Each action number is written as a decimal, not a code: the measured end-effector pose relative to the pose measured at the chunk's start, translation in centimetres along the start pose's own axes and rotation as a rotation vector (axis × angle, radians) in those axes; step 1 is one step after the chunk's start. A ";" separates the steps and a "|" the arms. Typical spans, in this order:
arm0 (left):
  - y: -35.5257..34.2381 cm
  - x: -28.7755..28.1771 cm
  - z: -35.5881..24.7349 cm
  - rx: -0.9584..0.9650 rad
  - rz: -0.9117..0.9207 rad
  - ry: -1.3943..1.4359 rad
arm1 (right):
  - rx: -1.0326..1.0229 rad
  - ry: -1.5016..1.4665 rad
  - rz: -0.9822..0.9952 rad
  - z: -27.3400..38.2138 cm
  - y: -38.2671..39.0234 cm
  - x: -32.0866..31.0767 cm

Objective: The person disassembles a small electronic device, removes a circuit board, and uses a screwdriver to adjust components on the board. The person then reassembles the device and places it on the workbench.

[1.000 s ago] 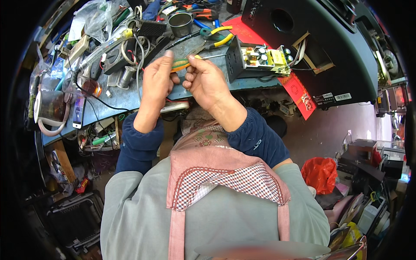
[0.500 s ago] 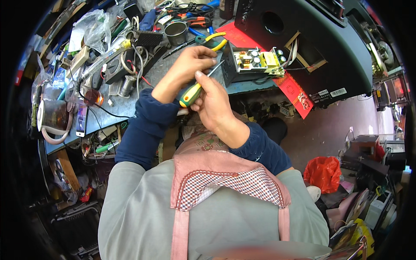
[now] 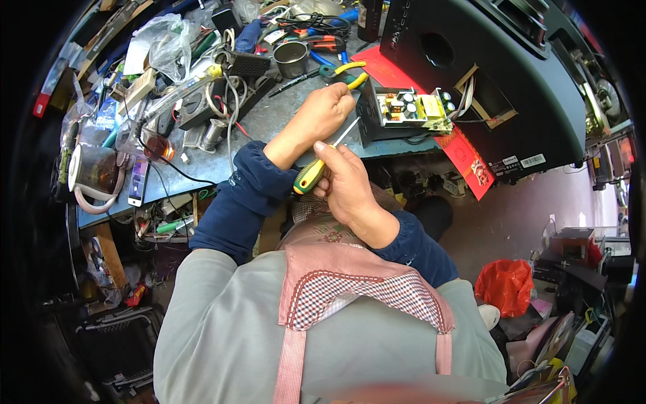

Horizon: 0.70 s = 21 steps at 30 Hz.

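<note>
My right hand (image 3: 351,187) is wrapped round the yellow and green handle of a screwdriver (image 3: 309,177), its thumb lying along the handle. The bare shaft points up and to the right, ending close to the lower left side of a black module (image 3: 390,129) with an exposed circuit board (image 3: 412,106). My left hand (image 3: 324,113) is closed just left of that module, above the screwdriver shaft. Its fingertips are turned away, so what it holds, if anything, is hidden. Yellow-handled pliers (image 3: 351,71) lie right beyond the left hand.
A large black speaker cabinet (image 3: 471,81) with a square cutout stands at right, wires running from it toward the module. Red paper (image 3: 464,158) lies beneath. A metal cup (image 3: 291,59), a black pen (image 3: 294,82), a glass teapot (image 3: 94,172) and a phone (image 3: 138,182) sit on the cluttered bench.
The left hand's fingers have curled in more tightly. My right hand has drawn the screwdriver slightly down from the module's side. The whole view has shifted a little.
</note>
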<state>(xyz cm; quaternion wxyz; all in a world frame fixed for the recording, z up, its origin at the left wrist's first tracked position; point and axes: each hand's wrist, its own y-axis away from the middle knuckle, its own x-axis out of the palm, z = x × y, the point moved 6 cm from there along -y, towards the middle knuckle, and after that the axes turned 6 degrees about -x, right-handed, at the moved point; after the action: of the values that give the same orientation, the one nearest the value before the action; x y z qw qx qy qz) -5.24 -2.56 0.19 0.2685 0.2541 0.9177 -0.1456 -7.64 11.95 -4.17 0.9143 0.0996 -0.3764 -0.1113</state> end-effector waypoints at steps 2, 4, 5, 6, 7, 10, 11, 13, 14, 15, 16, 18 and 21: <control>-0.3 -0.9 2.2 -0.125 -0.064 0.157 | 0.019 0.009 -0.007 -0.1 0.2 -0.2; 0.1 -3.4 2.5 -0.183 -0.188 0.210 | 0.026 0.014 0.015 0.3 0.4 0.1; -0.3 -5.1 2.4 -0.094 -0.287 0.114 | 0.022 0.035 0.040 0.3 0.1 0.1; -0.2 -6.6 2.3 -0.010 -0.385 0.020 | 0.025 0.059 0.063 0.0 -0.1 0.0; -0.2 -8.2 0.8 -0.036 -0.446 -0.095 | 0.028 0.042 0.065 -0.1 -0.3 -0.1; -2.4 -10.7 -0.1 -0.020 -0.495 -0.370 | 0.039 0.023 0.073 -0.4 -0.6 -0.1; -3.3 -11.1 0.2 -0.047 -0.497 -0.459 | 0.035 0.036 0.072 -0.4 -0.8 -0.1; -3.1 -11.4 0.5 -0.027 -0.481 -0.459 | 0.043 0.038 0.077 -0.3 -0.9 -0.3; -2.9 -11.6 0.6 -0.016 -0.474 -0.459 | 0.058 0.029 0.087 -0.3 -1.0 -0.2; -1.5 -11.5 0.1 -0.026 -0.469 -0.408 | 0.067 0.020 0.089 -0.2 -1.0 -0.4; 0.2 -11.7 0.0 -0.078 -0.415 -0.284 | 0.075 0.027 0.108 0.0 -1.0 -0.3; 4.0 -11.3 0.6 -0.160 -0.301 -0.031 | 0.089 0.050 0.138 0.5 -1.2 -0.3; 10.6 -10.1 2.0 -0.383 -0.054 0.278 | 0.078 0.070 0.154 0.9 -1.9 0.5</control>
<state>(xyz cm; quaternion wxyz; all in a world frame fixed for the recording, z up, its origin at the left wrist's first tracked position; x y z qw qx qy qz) 8.68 1.53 2.88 0.1790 0.1913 0.9632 0.0604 -8.15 9.92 -3.74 0.9282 0.1098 -0.3549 -0.0222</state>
